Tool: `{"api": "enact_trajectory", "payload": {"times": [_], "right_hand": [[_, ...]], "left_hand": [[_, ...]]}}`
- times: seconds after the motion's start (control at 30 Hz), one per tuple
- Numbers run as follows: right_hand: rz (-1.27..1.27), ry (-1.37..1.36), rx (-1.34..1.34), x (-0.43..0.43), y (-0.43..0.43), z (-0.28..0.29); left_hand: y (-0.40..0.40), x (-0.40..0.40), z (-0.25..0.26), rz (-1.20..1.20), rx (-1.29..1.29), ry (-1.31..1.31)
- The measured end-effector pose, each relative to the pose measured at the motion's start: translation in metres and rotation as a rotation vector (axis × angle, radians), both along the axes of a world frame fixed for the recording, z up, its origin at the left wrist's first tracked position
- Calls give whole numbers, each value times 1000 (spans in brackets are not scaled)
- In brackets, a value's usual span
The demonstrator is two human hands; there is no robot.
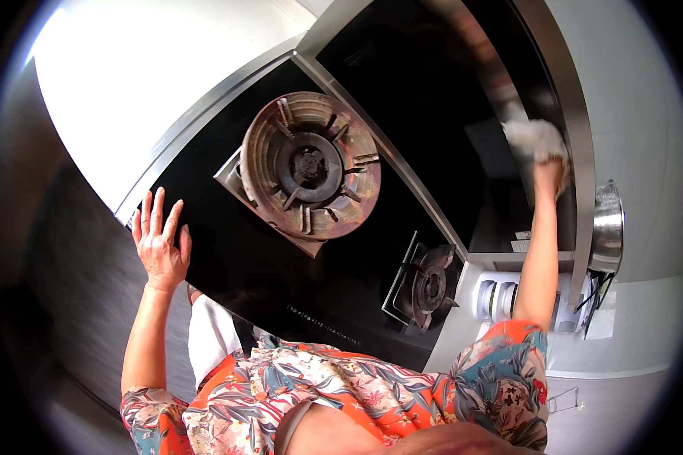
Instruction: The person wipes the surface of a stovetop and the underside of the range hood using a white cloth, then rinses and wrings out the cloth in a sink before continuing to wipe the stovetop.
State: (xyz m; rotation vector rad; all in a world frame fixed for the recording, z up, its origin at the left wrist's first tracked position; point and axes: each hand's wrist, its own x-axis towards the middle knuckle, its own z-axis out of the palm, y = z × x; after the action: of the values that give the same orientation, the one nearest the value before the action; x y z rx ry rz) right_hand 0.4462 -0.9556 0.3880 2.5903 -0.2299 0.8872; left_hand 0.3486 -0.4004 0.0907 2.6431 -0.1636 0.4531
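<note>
My right hand (551, 169) is stretched out at the upper right, shut on a whitish cloth (538, 136) held against a glossy black panel (421, 108). The cloth is partly blurred and covers most of the fingers. My left hand (162, 245) rests with spread fingers at the left edge of the black glass cooktop (222, 239) and holds nothing. Between the hands stands a large round metal burner ring (256, 165) with inward prongs, on a square metal plate (227, 170). A smaller gas burner (431, 287) with a dark pan support lies nearer, to the right.
Metal strips (387, 151) frame the black surfaces. Right of my outstretched arm are a shiny metal pot (608, 233) and a black wire rack (595, 298). A white holder (484, 296) with round items sits beneath that arm. A white wall (136, 74) borders the cooktop.
</note>
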Motion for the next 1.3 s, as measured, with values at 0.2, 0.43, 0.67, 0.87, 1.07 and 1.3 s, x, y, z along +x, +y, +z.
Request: {"api": "enact_trajectory", "payload": {"times": [0.2,0.43,0.67,0.87,1.07,1.3], "right_hand": [[182,92,529,-94,8,-44],[275,248,1401,32,21,-70],[539,683,1537,215,171,-113],[518,628,1625,250,223,-169],[241,544,1637,153,125,-237],[-485,289,1489,-57,-55,-200]], "left_hand": [[-1,1,-2,-2,39,3],[-1,4,0,-19,23,10],[0,4,-1,-35,-10,25],[-1,6,-3,-42,6,40],[-1,5,-2,-35,-6,47],[0,1,-3,-37,-2,7]]}}
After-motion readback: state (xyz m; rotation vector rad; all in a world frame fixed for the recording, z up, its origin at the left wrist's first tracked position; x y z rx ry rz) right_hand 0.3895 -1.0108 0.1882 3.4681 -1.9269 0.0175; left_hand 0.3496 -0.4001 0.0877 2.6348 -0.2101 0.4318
